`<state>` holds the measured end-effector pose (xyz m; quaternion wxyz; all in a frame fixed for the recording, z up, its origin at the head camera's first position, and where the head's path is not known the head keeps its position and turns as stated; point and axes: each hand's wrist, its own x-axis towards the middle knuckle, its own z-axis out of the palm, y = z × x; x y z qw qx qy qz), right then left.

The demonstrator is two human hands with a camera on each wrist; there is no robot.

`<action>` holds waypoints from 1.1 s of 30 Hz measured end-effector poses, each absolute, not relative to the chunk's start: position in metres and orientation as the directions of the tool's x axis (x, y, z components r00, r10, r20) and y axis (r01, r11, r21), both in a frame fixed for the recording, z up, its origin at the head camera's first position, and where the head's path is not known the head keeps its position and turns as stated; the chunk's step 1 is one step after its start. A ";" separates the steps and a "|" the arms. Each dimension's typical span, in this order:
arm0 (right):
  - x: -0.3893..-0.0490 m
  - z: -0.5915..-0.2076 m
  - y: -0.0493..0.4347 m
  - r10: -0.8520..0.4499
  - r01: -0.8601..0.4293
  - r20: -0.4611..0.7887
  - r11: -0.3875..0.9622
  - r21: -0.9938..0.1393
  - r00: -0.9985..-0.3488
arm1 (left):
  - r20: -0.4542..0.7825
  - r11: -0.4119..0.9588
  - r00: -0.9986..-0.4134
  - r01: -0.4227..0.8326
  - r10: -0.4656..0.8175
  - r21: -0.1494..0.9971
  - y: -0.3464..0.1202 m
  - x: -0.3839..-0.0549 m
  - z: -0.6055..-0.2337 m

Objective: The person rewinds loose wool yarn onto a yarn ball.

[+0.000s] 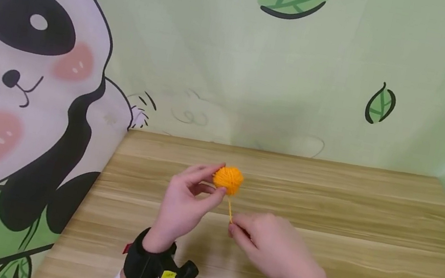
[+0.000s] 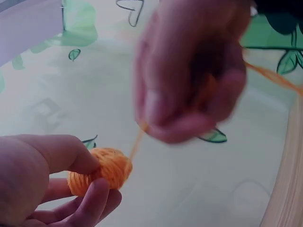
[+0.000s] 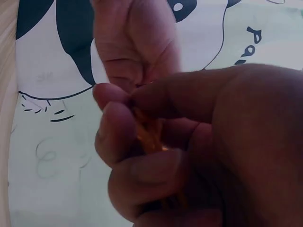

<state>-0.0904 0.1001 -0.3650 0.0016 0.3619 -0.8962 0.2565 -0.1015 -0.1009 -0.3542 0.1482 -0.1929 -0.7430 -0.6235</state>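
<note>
A small orange ball of yarn (image 1: 228,180) is pinched between the thumb and fingers of my left hand (image 1: 186,204), held up over the table. From the ball a single yellow-orange strand (image 1: 230,208) runs taut down to my right hand (image 1: 279,248), whose thumb and forefinger pinch it. In the left wrist view the wound ball (image 2: 111,168) sits in my left fingertips, and a loose length of yarn (image 2: 274,78) trails out behind the right hand. More yarn (image 3: 150,132) lies inside my curled right fingers in the right wrist view.
The wooden table (image 1: 368,224) spreads under both hands. Behind it stands a pale green backdrop (image 1: 203,46) with leaves, and a large printed panda (image 1: 32,100) fills the left side. Each wrist wears a black strap (image 1: 147,260) with a small camera.
</note>
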 end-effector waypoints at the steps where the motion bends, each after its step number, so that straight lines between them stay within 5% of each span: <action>1: -0.089 -0.364 0.101 -0.653 -0.660 0.204 0.594 -0.459 -0.729 | 0.468 0.175 -0.879 0.477 0.095 0.861 -0.100 -0.101 -0.352; 7: -0.083 -0.356 0.106 -0.633 -0.685 0.299 0.539 -0.490 -0.714 | 0.518 0.301 -0.848 0.526 0.115 0.795 -0.099 -0.110 -0.364; 14: -0.082 -0.349 0.119 -0.519 -0.720 0.499 0.483 -0.498 -0.694 | 0.527 0.371 -0.786 0.618 0.323 0.693 -0.103 -0.122 -0.388; 25: -0.095 -0.347 0.130 -0.332 -0.645 0.579 0.579 -0.499 -0.745 | 0.527 0.104 -0.598 0.715 0.604 0.692 -0.095 -0.103 -0.364; 33: -0.104 -0.357 0.128 -0.390 -0.587 0.446 0.622 -0.517 -0.806 | 0.618 -0.071 -0.623 0.675 0.479 0.735 -0.091 -0.093 -0.349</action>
